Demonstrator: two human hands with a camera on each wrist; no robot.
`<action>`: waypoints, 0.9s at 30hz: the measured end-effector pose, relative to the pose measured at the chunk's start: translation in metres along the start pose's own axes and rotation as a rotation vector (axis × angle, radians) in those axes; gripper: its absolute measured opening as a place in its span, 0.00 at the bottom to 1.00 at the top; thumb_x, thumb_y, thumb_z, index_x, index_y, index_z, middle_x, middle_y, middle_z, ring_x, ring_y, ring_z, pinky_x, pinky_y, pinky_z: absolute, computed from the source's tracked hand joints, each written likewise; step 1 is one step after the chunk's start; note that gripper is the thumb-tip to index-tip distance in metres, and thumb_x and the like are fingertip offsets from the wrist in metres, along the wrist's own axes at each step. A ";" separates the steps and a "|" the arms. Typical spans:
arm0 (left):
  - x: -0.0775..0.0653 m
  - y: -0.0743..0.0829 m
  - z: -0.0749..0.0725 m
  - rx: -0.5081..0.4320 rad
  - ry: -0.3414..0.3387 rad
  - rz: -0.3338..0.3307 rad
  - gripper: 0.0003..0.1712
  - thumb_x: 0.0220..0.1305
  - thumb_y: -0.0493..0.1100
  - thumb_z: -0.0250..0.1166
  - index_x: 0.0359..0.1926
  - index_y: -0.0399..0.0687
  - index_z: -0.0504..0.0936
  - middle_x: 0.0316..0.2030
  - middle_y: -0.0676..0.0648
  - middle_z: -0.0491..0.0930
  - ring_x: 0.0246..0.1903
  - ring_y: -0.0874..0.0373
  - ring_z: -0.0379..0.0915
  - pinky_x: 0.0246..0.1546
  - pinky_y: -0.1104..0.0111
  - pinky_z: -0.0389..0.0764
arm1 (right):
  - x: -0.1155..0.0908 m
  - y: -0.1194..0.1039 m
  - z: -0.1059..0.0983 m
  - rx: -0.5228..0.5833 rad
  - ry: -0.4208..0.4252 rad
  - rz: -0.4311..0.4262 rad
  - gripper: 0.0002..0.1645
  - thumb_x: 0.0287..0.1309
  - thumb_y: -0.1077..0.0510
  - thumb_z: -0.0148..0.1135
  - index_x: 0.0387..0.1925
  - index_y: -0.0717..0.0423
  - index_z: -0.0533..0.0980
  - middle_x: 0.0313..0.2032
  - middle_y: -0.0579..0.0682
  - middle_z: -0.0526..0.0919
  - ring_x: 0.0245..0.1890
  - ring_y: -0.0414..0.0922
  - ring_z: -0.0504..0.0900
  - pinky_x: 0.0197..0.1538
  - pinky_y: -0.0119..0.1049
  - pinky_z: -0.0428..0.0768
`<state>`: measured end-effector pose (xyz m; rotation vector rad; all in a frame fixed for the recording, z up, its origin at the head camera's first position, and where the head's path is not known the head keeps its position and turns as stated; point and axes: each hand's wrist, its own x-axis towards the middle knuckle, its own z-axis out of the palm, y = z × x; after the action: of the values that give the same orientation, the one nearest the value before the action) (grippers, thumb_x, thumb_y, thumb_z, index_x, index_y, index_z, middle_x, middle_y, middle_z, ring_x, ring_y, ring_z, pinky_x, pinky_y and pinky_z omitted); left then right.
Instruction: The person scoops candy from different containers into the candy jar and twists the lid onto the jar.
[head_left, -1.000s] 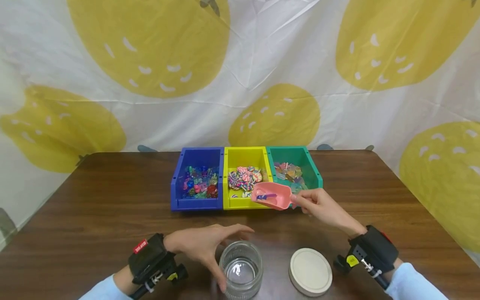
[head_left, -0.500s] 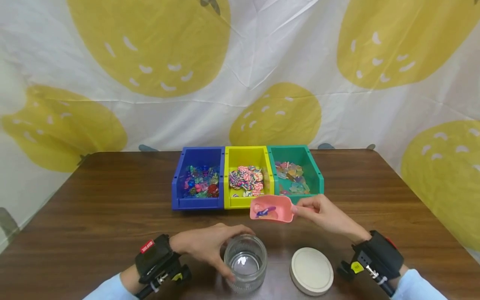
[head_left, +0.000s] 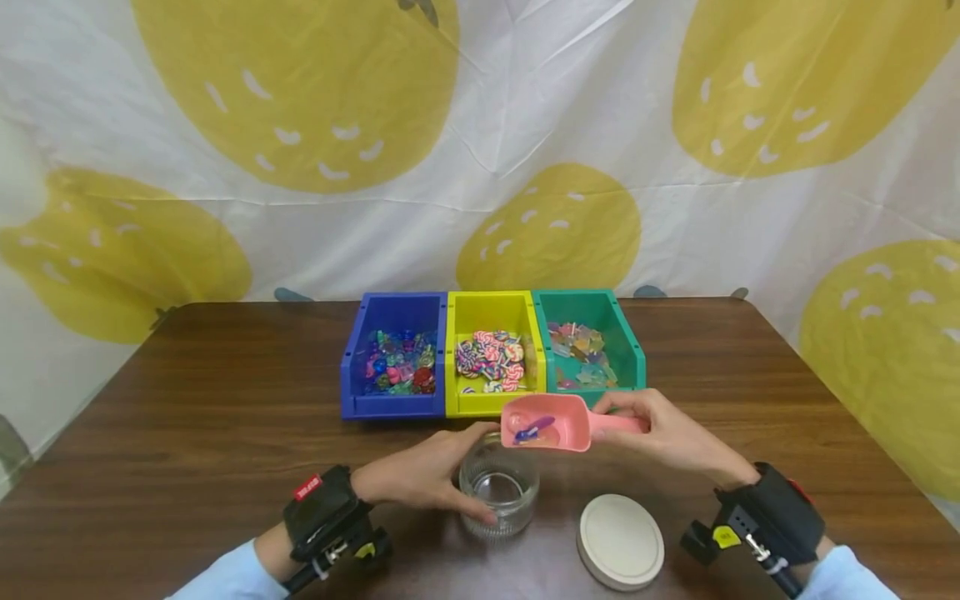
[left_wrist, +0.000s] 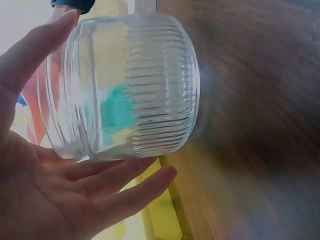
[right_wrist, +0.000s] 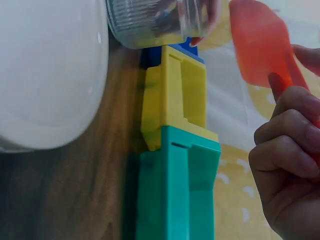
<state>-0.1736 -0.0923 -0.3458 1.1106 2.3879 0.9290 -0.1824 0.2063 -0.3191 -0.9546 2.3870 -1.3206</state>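
Observation:
My left hand (head_left: 420,473) grips a clear ribbed glass jar (head_left: 501,510) near its mouth, thumb on the near side and fingers on the far side. No lid is on the jar, and nothing shows inside it. In my right hand (head_left: 663,429) is the handle of a pink scoop (head_left: 566,423), pinched between thumb and fingers. Its bowl is above the jar's far rim and hides part of it. A purple-and-blue piece (head_left: 534,429) and some paler bits lie in the scoop. The right wrist view shows the scoop (right_wrist: 262,45) from below, with curled fingers (right_wrist: 285,130) at its handle.
A blue bin (head_left: 394,407) of colourful beads, a yellow bin (head_left: 495,406) of swirl lollipop pieces and a green bin (head_left: 630,362) of translucent pieces stand side by side behind the jar. A cream lid (head_left: 621,542) lies on the wooden table (head_left: 225,400), right of the jar.
The scoop has come down and toward me, from over the bins' front edge to the jar. My left hand has closed on the jar and shifted it slightly right and away from me.

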 end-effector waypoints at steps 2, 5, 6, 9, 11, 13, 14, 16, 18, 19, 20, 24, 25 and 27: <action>0.001 -0.001 0.001 -0.024 0.018 0.008 0.50 0.46 0.55 0.69 0.64 0.44 0.52 0.55 0.45 0.69 0.52 0.56 0.66 0.56 0.62 0.67 | -0.001 -0.002 -0.001 -0.027 -0.005 0.001 0.08 0.56 0.59 0.57 0.38 0.54 0.75 0.26 0.54 0.81 0.19 0.43 0.73 0.23 0.32 0.74; 0.002 -0.004 0.002 -0.039 0.034 0.025 0.52 0.43 0.54 0.71 0.64 0.46 0.51 0.58 0.46 0.66 0.55 0.55 0.64 0.57 0.62 0.65 | -0.001 -0.004 -0.003 -0.062 -0.014 0.017 0.08 0.56 0.58 0.58 0.38 0.54 0.76 0.29 0.56 0.81 0.21 0.44 0.74 0.24 0.31 0.74; 0.003 -0.004 0.003 -0.036 0.038 0.029 0.52 0.42 0.53 0.71 0.64 0.46 0.52 0.58 0.46 0.66 0.55 0.55 0.64 0.57 0.63 0.66 | -0.001 -0.005 -0.004 -0.077 -0.017 0.016 0.08 0.56 0.58 0.58 0.38 0.55 0.76 0.29 0.55 0.81 0.22 0.43 0.74 0.25 0.30 0.74; 0.004 -0.007 0.003 -0.033 0.038 0.015 0.51 0.39 0.52 0.73 0.62 0.46 0.55 0.56 0.46 0.68 0.53 0.55 0.65 0.56 0.63 0.67 | -0.001 -0.007 -0.005 -0.105 -0.030 0.027 0.10 0.54 0.58 0.60 0.39 0.56 0.76 0.31 0.53 0.80 0.24 0.42 0.74 0.25 0.29 0.75; 0.004 -0.008 0.003 -0.030 0.031 -0.001 0.49 0.40 0.52 0.73 0.61 0.45 0.57 0.54 0.46 0.70 0.52 0.55 0.66 0.55 0.62 0.68 | -0.001 -0.010 -0.005 -0.127 -0.035 0.036 0.12 0.52 0.57 0.61 0.40 0.56 0.77 0.31 0.50 0.80 0.26 0.41 0.74 0.27 0.30 0.75; 0.005 -0.009 0.003 -0.030 0.024 -0.018 0.47 0.41 0.52 0.73 0.59 0.45 0.58 0.52 0.46 0.71 0.51 0.55 0.66 0.54 0.62 0.68 | -0.001 -0.013 -0.006 -0.168 -0.031 0.034 0.14 0.51 0.55 0.62 0.40 0.55 0.78 0.32 0.46 0.80 0.28 0.40 0.74 0.28 0.29 0.75; 0.006 -0.009 0.003 -0.029 0.021 -0.021 0.46 0.41 0.52 0.72 0.59 0.44 0.58 0.51 0.46 0.72 0.50 0.55 0.66 0.54 0.63 0.69 | -0.001 -0.014 -0.006 -0.200 -0.029 0.021 0.14 0.51 0.54 0.62 0.40 0.55 0.78 0.31 0.45 0.80 0.27 0.39 0.74 0.28 0.28 0.74; 0.006 -0.010 0.004 -0.034 0.021 -0.019 0.46 0.41 0.51 0.72 0.58 0.44 0.59 0.51 0.46 0.72 0.50 0.55 0.67 0.54 0.64 0.69 | 0.000 -0.019 -0.006 -0.267 -0.019 -0.019 0.14 0.51 0.54 0.62 0.39 0.56 0.79 0.31 0.43 0.81 0.27 0.37 0.73 0.28 0.27 0.73; 0.007 -0.009 0.005 -0.030 0.030 -0.013 0.45 0.41 0.51 0.72 0.58 0.44 0.59 0.51 0.46 0.73 0.49 0.55 0.68 0.53 0.65 0.69 | 0.000 -0.024 -0.007 -0.347 -0.003 -0.087 0.12 0.52 0.55 0.62 0.38 0.56 0.80 0.30 0.42 0.82 0.25 0.34 0.72 0.28 0.26 0.72; 0.007 -0.009 0.005 -0.025 0.036 -0.009 0.45 0.41 0.52 0.73 0.58 0.44 0.60 0.50 0.46 0.73 0.49 0.55 0.68 0.53 0.65 0.70 | 0.000 -0.027 -0.007 -0.382 0.003 -0.119 0.11 0.52 0.56 0.62 0.37 0.57 0.80 0.29 0.42 0.82 0.24 0.33 0.71 0.27 0.26 0.71; 0.008 -0.009 0.005 -0.026 0.038 -0.009 0.45 0.41 0.52 0.72 0.58 0.43 0.60 0.50 0.46 0.73 0.49 0.56 0.68 0.53 0.65 0.70 | 0.001 -0.030 -0.006 -0.413 0.006 -0.147 0.11 0.52 0.57 0.62 0.36 0.57 0.80 0.28 0.43 0.82 0.23 0.32 0.70 0.25 0.25 0.69; 0.009 -0.009 0.004 -0.036 0.041 -0.010 0.45 0.41 0.51 0.73 0.58 0.44 0.60 0.50 0.47 0.73 0.48 0.57 0.68 0.52 0.66 0.70 | 0.002 -0.042 -0.005 -0.494 0.005 -0.191 0.09 0.51 0.59 0.62 0.35 0.57 0.81 0.27 0.43 0.82 0.19 0.30 0.68 0.20 0.23 0.66; 0.009 -0.009 0.003 -0.043 0.039 -0.012 0.45 0.41 0.51 0.73 0.58 0.44 0.60 0.50 0.47 0.72 0.49 0.57 0.68 0.52 0.66 0.70 | 0.002 -0.045 -0.004 -0.513 0.004 -0.189 0.09 0.51 0.59 0.62 0.35 0.57 0.81 0.27 0.43 0.82 0.19 0.30 0.68 0.20 0.23 0.65; 0.009 -0.009 0.003 -0.049 0.039 -0.010 0.45 0.40 0.51 0.73 0.58 0.44 0.60 0.50 0.48 0.72 0.48 0.57 0.68 0.52 0.66 0.70 | 0.002 -0.050 -0.003 -0.546 0.003 -0.180 0.08 0.51 0.59 0.62 0.34 0.56 0.81 0.26 0.42 0.82 0.18 0.29 0.67 0.19 0.23 0.64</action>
<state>-0.1825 -0.0885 -0.3546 1.0714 2.3862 1.0085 -0.1646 0.1880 -0.2756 -1.3278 2.7784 -0.7131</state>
